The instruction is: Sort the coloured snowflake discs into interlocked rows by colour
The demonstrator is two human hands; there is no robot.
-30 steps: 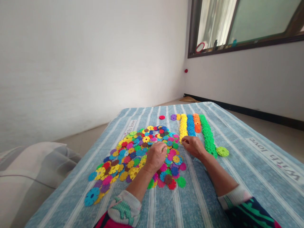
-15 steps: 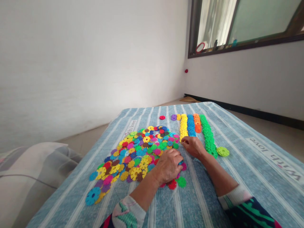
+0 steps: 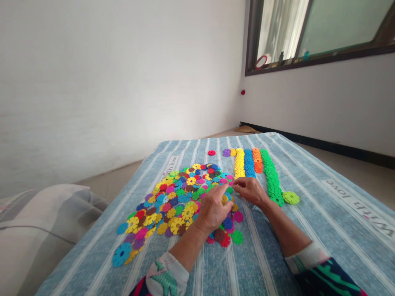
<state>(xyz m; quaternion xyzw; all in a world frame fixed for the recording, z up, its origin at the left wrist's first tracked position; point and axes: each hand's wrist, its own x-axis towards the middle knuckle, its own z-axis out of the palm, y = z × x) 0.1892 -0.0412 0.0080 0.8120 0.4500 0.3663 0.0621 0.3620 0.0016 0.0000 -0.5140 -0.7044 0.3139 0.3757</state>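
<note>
My left hand [image 3: 215, 206] is over the right part of a mixed pile of coloured flower-shaped discs [image 3: 177, 199], its thumb and forefinger apart. Just right of it, my right hand [image 3: 250, 190] is closed at the fingertips near the lower end of a yellow row [image 3: 239, 163]; whatever it pinches is too small to make out. Beyond that hand lie overlapping rows of blue [image 3: 249, 162], orange [image 3: 256, 159] and green discs [image 3: 271, 176]. A purple disc [image 3: 226, 153] and a golden one [image 3: 233, 152] sit left of the yellow row.
Light green discs [image 3: 291, 197] lie beside the green row's near end. A red disc [image 3: 211, 153] rests alone toward the far edge. All are on a blue striped cloth [image 3: 308, 230]. Pale bedding [image 3: 46, 222] is at the left, with white walls behind.
My left hand has lifted and turned, its thumb now apart, uncovering blue and brown discs beneath. My right hand has shifted slightly left, toward the left one.
</note>
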